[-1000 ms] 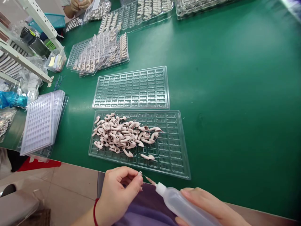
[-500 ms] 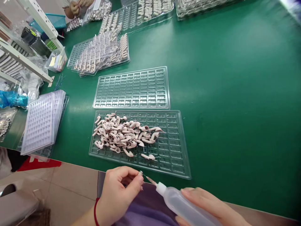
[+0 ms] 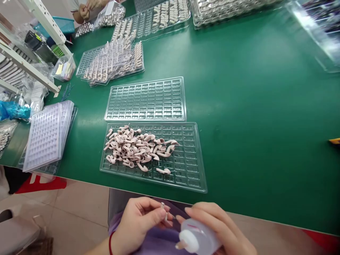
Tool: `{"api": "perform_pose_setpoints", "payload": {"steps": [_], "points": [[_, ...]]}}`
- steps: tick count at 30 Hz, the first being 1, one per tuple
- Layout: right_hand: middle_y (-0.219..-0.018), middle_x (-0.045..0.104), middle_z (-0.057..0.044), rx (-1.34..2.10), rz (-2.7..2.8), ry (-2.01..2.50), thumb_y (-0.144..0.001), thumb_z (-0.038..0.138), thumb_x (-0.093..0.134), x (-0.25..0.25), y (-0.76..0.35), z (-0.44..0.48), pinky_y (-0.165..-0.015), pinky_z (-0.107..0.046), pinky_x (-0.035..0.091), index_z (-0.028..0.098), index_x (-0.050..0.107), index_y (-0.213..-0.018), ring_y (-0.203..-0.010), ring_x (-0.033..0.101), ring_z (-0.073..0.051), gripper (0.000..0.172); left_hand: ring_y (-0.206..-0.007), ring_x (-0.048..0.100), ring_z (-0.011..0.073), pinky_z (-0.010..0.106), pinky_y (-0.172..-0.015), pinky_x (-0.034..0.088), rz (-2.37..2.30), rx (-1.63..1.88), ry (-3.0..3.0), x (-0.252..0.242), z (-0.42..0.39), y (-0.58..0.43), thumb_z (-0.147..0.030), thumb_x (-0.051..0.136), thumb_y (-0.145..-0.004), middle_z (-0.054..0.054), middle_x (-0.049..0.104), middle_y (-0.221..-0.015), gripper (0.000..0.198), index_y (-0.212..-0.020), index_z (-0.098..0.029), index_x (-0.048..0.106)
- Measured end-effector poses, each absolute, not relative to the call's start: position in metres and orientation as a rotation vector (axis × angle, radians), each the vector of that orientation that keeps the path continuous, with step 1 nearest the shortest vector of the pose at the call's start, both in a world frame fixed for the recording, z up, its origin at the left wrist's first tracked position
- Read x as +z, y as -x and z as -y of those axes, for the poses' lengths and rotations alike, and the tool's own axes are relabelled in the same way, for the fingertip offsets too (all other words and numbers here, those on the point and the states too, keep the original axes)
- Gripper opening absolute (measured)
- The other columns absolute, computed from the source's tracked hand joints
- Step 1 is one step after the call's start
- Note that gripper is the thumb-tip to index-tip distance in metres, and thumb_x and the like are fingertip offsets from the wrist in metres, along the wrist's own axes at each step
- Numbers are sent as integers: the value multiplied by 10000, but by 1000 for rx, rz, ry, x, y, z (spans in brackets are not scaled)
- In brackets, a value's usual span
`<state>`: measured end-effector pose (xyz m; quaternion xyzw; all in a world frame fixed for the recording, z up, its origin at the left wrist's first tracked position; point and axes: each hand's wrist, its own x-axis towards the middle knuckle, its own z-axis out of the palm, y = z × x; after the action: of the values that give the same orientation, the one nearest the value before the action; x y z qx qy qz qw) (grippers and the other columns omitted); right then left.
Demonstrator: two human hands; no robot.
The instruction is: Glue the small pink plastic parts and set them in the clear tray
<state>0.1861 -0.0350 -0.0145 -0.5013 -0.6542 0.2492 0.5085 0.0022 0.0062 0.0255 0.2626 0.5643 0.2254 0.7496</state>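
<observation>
Over my lap, just off the table's front edge, my left hand (image 3: pixel 142 221) pinches a small white earbud shell (image 3: pixel 163 207) between thumb and fingers. My right hand (image 3: pixel 221 226) is wrapped around a translucent squeeze bottle (image 3: pixel 203 235) with a white cap; its nozzle points down and left. Some right fingertips reach close to the earbud shell; whether they touch it I cannot tell. In front of both hands, a clear tray (image 3: pixel 186 173) carries a heap of pale earbud shells (image 3: pixel 132 147) with thin wires, and one shell lies apart.
Behind it lies another clear compartment tray (image 3: pixel 146 101). Farther back are trays of earbud parts (image 3: pixel 114 63). Stacked white trays (image 3: pixel 44 138) stand left, near a metal shelf post (image 3: pixel 47 24). Another person's hands (image 3: pixel 86 9) show at the far left. A yellow-tipped object (image 3: pixel 334 141) is at the right edge.
The bottle's nozzle has swung away from the piece in my left hand and now points down-left. My right hand has come nearer to my left. The view has shifted slightly right.
</observation>
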Motion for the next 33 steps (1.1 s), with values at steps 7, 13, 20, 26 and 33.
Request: {"api": "perform_pose_setpoints", "payload": {"steps": [7,13,20,26,33], "points": [[-816,656,-63,308,1685,1208,-815,-7,529,-10,-174,23,-664,-275,519,159,625,-965,-737,605,-155,244,-538,611,88,164,-520,471,-1159,547,-395,6,-4,-5,-384,873,-669,58,731,-671,295,-736,-113,778],[-827,657,-63,288,1693,1241,-817,-12,524,-14,-173,22,-689,-287,505,169,629,-956,-766,592,-167,252,-445,510,49,152,-448,416,-1143,563,-367,5,-4,-8,-399,870,-665,36,698,-623,302,-709,-115,775],[-866,629,-75,333,1720,1235,-810,-37,517,-20,-173,27,-747,-285,479,143,619,-972,-822,549,-168,263,-523,592,92,169,-491,443,-1170,585,-403,5,-3,-10,-368,869,-670,60,730,-667,275,-700,-111,774],[-829,680,-59,332,1708,1238,-817,-11,527,-17,-170,24,-747,-293,459,160,617,-964,-800,572,-175,243,-514,576,93,182,-512,452,-1214,581,-512,7,-8,-10,-385,855,-680,56,733,-652,275,-703,-120,785],[-874,762,-28,316,1731,1230,-796,-7,518,-11,-169,18,-715,-294,438,191,602,-980,-738,643,-148,283,-500,556,108,207,-508,452,-1275,541,-598,10,-13,-10,-411,854,-659,55,718,-619,293,-697,-127,796]]}}
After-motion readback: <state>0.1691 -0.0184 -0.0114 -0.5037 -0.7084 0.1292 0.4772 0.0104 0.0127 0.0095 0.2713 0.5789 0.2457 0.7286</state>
